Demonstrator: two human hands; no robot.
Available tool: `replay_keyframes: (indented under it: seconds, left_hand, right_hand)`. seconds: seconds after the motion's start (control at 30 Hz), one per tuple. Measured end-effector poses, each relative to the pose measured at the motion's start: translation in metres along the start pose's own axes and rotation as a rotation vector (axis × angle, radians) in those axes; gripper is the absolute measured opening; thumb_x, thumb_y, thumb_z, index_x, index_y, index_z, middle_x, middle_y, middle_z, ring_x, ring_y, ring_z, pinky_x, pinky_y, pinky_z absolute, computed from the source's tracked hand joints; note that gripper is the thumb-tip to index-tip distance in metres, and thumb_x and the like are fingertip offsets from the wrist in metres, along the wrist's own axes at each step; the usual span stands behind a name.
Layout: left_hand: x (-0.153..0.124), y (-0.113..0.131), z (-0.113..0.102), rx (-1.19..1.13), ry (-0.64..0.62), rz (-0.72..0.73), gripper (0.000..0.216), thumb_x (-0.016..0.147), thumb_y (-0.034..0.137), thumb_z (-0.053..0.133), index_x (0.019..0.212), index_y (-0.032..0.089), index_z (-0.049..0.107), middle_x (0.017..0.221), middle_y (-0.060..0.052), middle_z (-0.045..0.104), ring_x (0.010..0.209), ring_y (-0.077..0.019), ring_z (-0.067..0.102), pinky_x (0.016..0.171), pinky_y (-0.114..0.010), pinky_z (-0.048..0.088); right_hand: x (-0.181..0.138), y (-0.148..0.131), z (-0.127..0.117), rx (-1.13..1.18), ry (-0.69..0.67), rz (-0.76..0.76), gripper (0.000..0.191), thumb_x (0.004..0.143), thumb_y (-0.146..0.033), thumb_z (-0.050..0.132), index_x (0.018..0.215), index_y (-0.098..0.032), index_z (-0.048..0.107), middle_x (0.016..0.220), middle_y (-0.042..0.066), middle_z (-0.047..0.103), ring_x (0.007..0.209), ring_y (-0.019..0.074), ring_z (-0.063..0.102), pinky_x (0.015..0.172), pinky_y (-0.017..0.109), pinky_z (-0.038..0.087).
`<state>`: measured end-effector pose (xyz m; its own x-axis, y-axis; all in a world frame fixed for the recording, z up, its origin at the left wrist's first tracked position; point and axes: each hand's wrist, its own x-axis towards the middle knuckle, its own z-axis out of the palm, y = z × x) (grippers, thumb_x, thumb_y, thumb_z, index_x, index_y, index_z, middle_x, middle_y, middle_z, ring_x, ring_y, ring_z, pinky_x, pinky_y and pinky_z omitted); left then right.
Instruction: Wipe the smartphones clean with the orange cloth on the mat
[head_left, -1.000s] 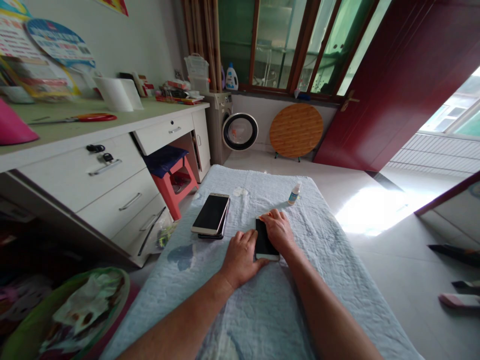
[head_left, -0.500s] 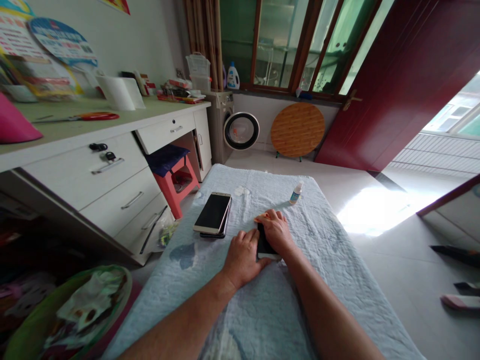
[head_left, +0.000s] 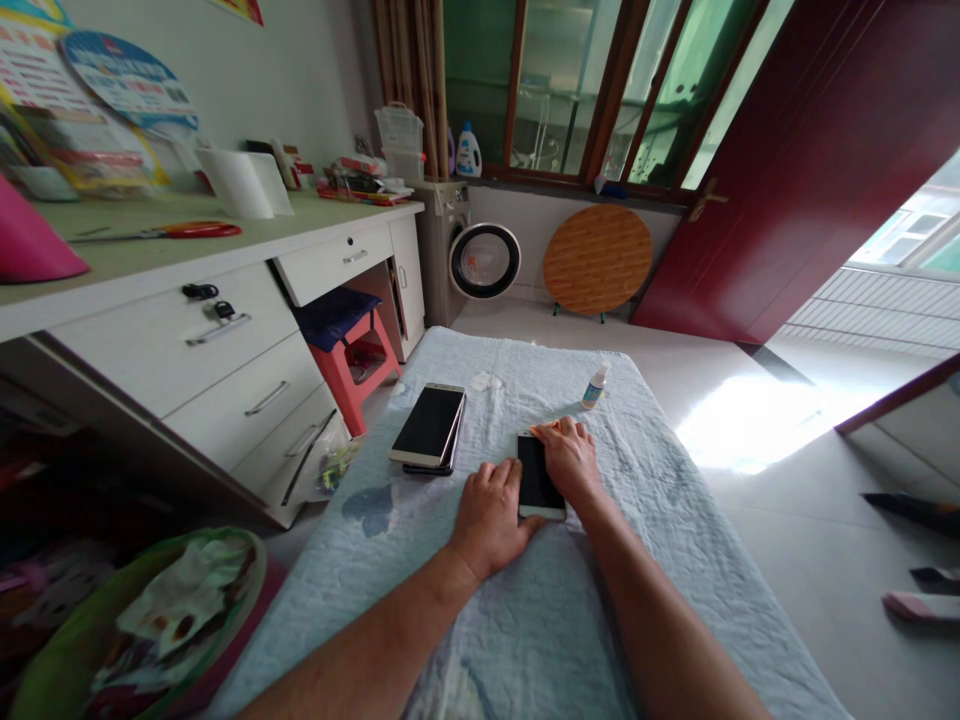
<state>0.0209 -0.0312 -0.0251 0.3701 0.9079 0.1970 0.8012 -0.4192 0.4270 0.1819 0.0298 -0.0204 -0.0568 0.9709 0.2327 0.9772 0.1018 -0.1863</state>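
A white-framed smartphone [head_left: 538, 480] with a dark screen lies flat on the pale blue quilted cover [head_left: 495, 620]. My left hand [head_left: 491, 515] grips its left side and near edge between fingers and thumb. Pressed on the phone's upper right is my right hand [head_left: 571, 458], its fingers closed over an orange cloth [head_left: 537, 430] that is mostly hidden under them. To the left, a gold-framed smartphone [head_left: 429, 425] rests on top of another dark phone [head_left: 439, 468]. A small spray bottle [head_left: 595, 387] stands upright beyond my right hand.
On the left runs a white desk [head_left: 225, 340] with drawers, scissors [head_left: 187, 230] and a paper roll [head_left: 244, 183]. A red stool [head_left: 352, 365] sits under it, and a waste bin [head_left: 259, 585] stands at lower left. Behind are a washing machine with its door open [head_left: 485, 261] and a round wooden tabletop [head_left: 598, 260].
My right hand has slid to the right with the orange cloth, towards the phone's upper right edge. More of the screen now shows. The left hand keeps its hold.
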Motion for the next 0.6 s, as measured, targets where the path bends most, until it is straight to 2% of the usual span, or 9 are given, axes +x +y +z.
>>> replay_keyframes:
  seconds: [0.3, 0.6]
  left_hand:
    - [0.001, 0.001, -0.002, 0.03, -0.02, -0.003, 0.07, 0.078, 0.055, 0.062, 0.133, 0.016, 0.045, 0.13, -0.01, 0.053, 0.111, -0.0306, 0.047, 0.095, -0.041, 0.038]
    - [0.0, -0.001, -0.002, 0.047, -0.029, 0.015, 0.073, 0.079, 0.065, 0.056, 0.132, 0.016, 0.045, 0.13, -0.012, 0.054, 0.109, -0.0309, 0.048, 0.094, -0.043, 0.039]
  right_hand:
    - [0.003, -0.001, 0.001, 0.001, -0.018, 0.098, 0.034, 0.098, -0.032, 0.037, 0.11, -0.024, 0.068, 0.101, 0.008, 0.054, 0.091, 0.0202, 0.046, 0.082, 0.029, 0.032]
    - [0.01, -0.019, -0.003, -0.034, -0.096, -0.01, 0.03, 0.094, -0.023, 0.042, 0.108, -0.024, 0.068, 0.106, 0.01, 0.053, 0.095, 0.0219, 0.046, 0.082, 0.03, 0.032]
